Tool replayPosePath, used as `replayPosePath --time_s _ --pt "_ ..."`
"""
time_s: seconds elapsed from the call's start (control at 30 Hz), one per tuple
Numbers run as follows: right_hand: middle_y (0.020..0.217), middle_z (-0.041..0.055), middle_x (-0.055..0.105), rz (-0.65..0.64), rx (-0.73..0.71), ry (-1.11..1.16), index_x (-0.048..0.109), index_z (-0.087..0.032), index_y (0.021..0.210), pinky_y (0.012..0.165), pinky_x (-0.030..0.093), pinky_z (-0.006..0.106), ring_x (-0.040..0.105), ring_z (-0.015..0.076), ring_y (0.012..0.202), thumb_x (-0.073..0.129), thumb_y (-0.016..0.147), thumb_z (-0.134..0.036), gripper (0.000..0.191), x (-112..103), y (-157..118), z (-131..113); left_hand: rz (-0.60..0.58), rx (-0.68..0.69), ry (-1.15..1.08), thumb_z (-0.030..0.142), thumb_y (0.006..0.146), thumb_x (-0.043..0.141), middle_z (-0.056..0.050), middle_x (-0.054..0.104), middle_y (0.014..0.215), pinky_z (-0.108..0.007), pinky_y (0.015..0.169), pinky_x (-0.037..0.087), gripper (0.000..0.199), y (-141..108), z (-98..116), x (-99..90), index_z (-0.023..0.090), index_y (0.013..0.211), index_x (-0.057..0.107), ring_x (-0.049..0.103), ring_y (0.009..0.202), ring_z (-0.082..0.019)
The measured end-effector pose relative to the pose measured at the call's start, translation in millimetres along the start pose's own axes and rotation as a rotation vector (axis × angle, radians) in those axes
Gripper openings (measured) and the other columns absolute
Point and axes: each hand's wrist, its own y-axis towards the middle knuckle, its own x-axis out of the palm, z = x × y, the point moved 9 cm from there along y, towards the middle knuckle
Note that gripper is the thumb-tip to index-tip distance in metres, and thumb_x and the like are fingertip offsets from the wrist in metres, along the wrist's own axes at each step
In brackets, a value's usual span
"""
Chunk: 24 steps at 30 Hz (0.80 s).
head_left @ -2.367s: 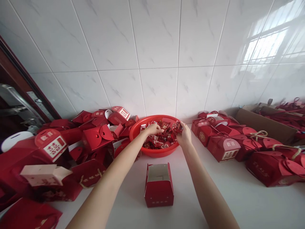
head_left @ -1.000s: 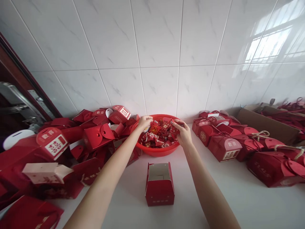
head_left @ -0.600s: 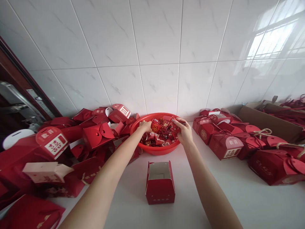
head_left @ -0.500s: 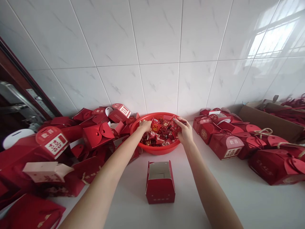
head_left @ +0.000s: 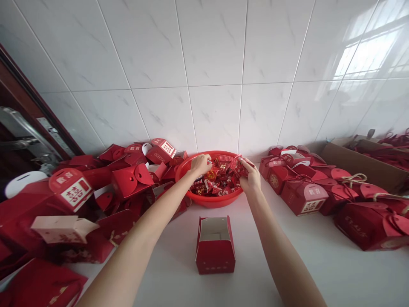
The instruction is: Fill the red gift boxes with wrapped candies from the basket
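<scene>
A red plastic basket (head_left: pixel 213 201) stands against the wall, filled with red-wrapped candies (head_left: pixel 220 177). Over its left side, my left hand (head_left: pixel 201 164) is closed, with a small bit of wrapper showing at the fingertips; most of what it grips is hidden. My right hand (head_left: pixel 251 175), at the basket's right rim, has its fingers closed around red-wrapped candies (head_left: pixel 240 166). Nearer to me, between my forearms, an open red gift box (head_left: pixel 215 256) sits upright on the white table, and its pale inside shows no contents.
Red gift boxes (head_left: pixel 131 179) lie piled on the left, some with open flaps. More closed boxes (head_left: pixel 303 194), several tied with cord, stand on the right. A brown cardboard carton (head_left: pixel 361 164) is behind them. A door handle (head_left: pixel 27 128) shows at far left; the tiled wall (head_left: pixel 214 115) rises behind.
My left hand has moved slightly up and right over the basket and closed. My right hand has turned a little, showing more of the candies it holds. The open box stays in place.
</scene>
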Motion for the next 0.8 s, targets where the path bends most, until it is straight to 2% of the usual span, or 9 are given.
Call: replayPosePath --time_s 0.13,0.2,0.27,0.37,0.47,0.57,0.67,0.73,0.8 --pt "0.067 -0.0035 0.073 0.009 -0.014 0.009 0.066 -0.02 0.071 0.061 0.058 0.023 0.071 0.0135 0.066 0.083 0.059 -0.013 0.022 -2 3 0 -0.113 0.351 -0.052 0.033 0.085 0.067 -0.005 0.067 0.122 -0.028 0.093 0.046 0.028 -5 70 19.0 0.024 0.111 0.071 0.061 0.109 -0.023" --pt "0.067 -0.004 0.073 0.008 -0.022 0.011 0.067 -0.02 0.071 0.061 0.057 0.022 0.071 0.0125 0.066 0.082 0.059 -0.014 0.021 -3 3 -1 -0.208 0.481 -0.023 0.033 0.072 0.078 -0.005 0.071 0.114 -0.028 0.091 0.046 0.026 -12 98 37.6 0.024 0.096 0.075 0.062 0.106 -0.025" --pt "0.068 -0.0042 0.073 0.005 -0.028 0.015 0.067 -0.02 0.071 0.063 0.058 0.022 0.071 0.0122 0.067 0.083 0.059 -0.014 0.021 -3 3 -1 -0.256 0.536 0.025 0.03 0.062 0.083 -0.007 0.069 0.118 -0.032 0.097 0.043 0.03 -16 113 51.5 0.025 0.092 0.076 0.058 0.112 -0.029" --pt "0.068 -0.004 0.074 0.008 -0.032 0.023 0.067 -0.02 0.072 0.063 0.057 0.022 0.071 0.0118 0.067 0.083 0.058 -0.014 0.022 -4 3 -1 -0.278 0.505 0.116 0.031 0.057 0.086 -0.009 0.065 0.124 -0.042 0.105 0.037 0.038 -13 110 58.8 0.027 0.094 0.076 0.054 0.118 -0.034" --pt "0.069 -0.0029 0.074 0.017 -0.032 0.027 0.067 -0.02 0.071 0.062 0.058 0.022 0.071 0.013 0.068 0.084 0.057 -0.013 0.023 -6 4 0 -0.29 0.388 0.21 0.037 0.059 0.087 -0.014 0.064 0.12 -0.048 0.107 0.035 0.034 -4 88 52.9 0.022 0.087 0.075 0.056 0.117 -0.037" --pt "0.069 -0.0012 0.074 0.02 -0.037 0.025 0.067 -0.019 0.07 0.061 0.058 0.024 0.072 0.0153 0.068 0.085 0.056 -0.014 0.023 -7 4 0 -0.29 0.235 0.276 0.035 0.068 0.084 -0.016 0.063 0.121 -0.054 0.106 0.036 0.028 3 61 42.7 0.017 0.087 0.073 0.056 0.118 -0.037" --pt "0.07 -0.0007 0.074 0.021 -0.049 0.021 0.068 -0.019 0.071 0.06 0.058 0.025 0.072 0.0167 0.069 0.086 0.055 -0.014 0.024 -7 5 0 -0.287 0.111 0.301 0.034 0.084 0.073 -0.012 0.06 0.128 -0.056 0.105 0.039 0.029 4 44 37.1 0.016 0.107 0.068 0.054 0.121 -0.031" --pt "0.07 -0.0006 0.074 0.019 -0.053 0.018 0.069 -0.019 0.072 0.06 0.058 0.025 0.073 0.0167 0.07 0.086 0.055 -0.015 0.025 -7 5 1 -0.28 0.09 0.288 0.029 0.087 0.069 -0.011 0.058 0.131 -0.059 0.107 0.036 0.029 1 43 36.3 0.016 0.113 0.065 0.051 0.126 -0.031" --pt "0.07 -0.0008 0.074 0.017 -0.054 0.014 0.069 -0.019 0.073 0.06 0.058 0.024 0.072 0.0163 0.069 0.086 0.056 -0.015 0.025 -8 6 1 -0.274 0.134 0.245 0.021 0.082 0.071 -0.013 0.057 0.133 -0.062 0.111 0.029 0.026 -2 53 36.8 0.016 0.107 0.069 0.046 0.131 -0.034"
